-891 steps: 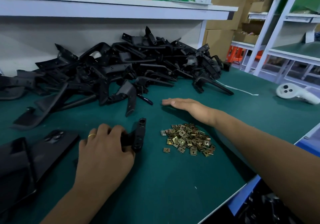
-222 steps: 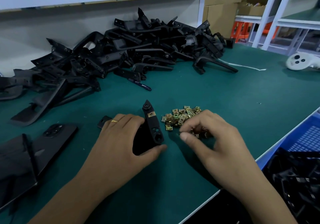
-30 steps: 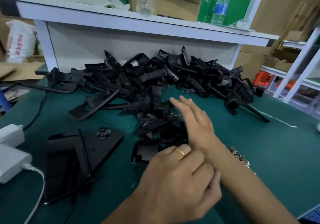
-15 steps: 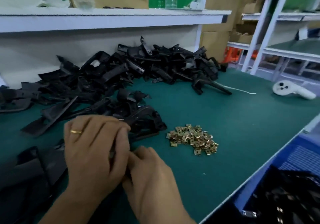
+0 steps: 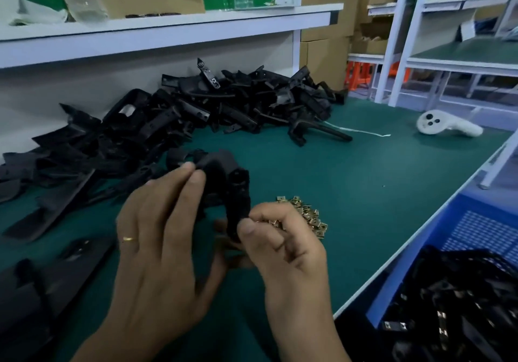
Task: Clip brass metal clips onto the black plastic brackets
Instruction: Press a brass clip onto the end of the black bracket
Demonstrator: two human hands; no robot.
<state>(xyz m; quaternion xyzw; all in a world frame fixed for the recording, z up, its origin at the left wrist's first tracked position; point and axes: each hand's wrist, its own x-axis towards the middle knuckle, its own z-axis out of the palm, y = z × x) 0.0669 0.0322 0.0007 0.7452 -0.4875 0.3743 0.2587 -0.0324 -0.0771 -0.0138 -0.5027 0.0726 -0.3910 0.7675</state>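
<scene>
Bracket (image 5: 224, 182) now lifted off the heap, between left hand (image 5: 157, 249) and right hand (image 5: 283, 246).

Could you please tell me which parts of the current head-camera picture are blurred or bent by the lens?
In the head view, both hands, left and right, and the bracket they hold are softened by motion blur; the clips are fairly sharp; the shelf edge and the white posts at right lean from wide-angle distortion; lighting is even, with no harsh glare.
</scene>
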